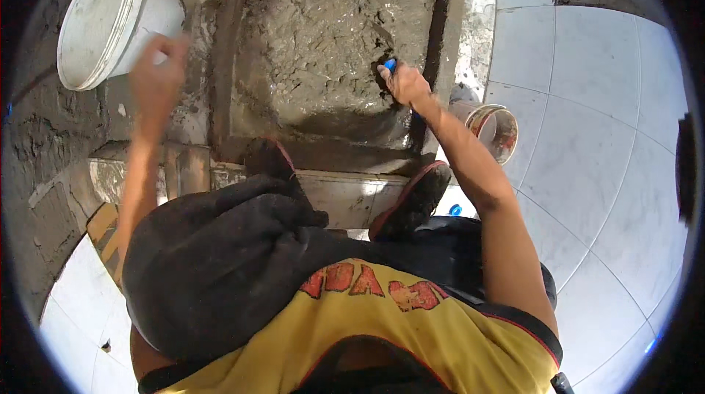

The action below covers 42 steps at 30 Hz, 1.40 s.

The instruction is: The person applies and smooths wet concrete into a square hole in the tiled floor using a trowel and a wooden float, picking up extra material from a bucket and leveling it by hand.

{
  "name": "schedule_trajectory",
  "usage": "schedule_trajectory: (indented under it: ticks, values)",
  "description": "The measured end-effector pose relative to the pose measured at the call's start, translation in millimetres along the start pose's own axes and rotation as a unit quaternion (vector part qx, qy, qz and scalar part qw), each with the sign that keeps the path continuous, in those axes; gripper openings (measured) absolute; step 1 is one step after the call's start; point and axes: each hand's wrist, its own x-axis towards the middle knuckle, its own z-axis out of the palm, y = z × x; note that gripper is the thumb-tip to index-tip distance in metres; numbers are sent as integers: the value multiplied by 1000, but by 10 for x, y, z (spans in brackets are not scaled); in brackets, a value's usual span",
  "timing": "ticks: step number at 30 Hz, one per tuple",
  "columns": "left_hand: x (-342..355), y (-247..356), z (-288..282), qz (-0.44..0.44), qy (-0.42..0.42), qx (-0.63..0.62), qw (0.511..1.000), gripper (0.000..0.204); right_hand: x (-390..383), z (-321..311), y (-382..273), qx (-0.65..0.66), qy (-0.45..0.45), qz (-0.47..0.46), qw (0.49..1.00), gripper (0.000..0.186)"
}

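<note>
A square recessed patch of wet grey mortar (330, 41) lies in front of me inside a raised border. My right hand (407, 84) grips a blue-handled tool (389, 65) at the right side of this mortar; its working end is hard to make out in the wet mix. My left hand (157, 71), blurred by motion, is raised at the left, over or beside the lower side of a large white bucket (150, 18), with its fingers curled; whether it holds anything I cannot make out.
A smaller dirty bucket (503, 133) stands right of the mortar, with a small blue object (455, 210) below it. White floor tiles (587, 174) run along the right. Rough cement (44, 152) covers the left. My shoes (411, 196) are at the near edge of the mortar bed.
</note>
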Motion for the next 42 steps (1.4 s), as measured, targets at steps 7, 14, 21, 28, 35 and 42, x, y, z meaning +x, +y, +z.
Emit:
schedule_trajectory:
  ticks: [7, 14, 21, 28, 35, 42]
  values:
    - [-2092, 484, 360, 76, -198, -269, 940, 11, -497, -154, 67, 133, 58, -134, 980, 39]
    - [-2222, 733, 563, -89, -324, -241, 910, 17, -133, 61, -25, 45, 16, -55, 997, 48]
    - [-1976, 801, 604, -88, -273, -249, 925, 16, -1119, -1186, -24, 103, -137, 21, 985, 41]
    - [-800, 676, 1532, 61, -127, -178, 974, 19, -416, -826, -3, 180, -165, 71, 967, 48]
    - [-500, 671, 1977, 92, -256, 31, 962, 27, -689, -1143, -388, 235, -164, 129, 949, 53]
    - [-442, 622, 2112, 114, -201, 40, 972, 20, -751, -1386, -407, 207, -118, 120, 964, 57]
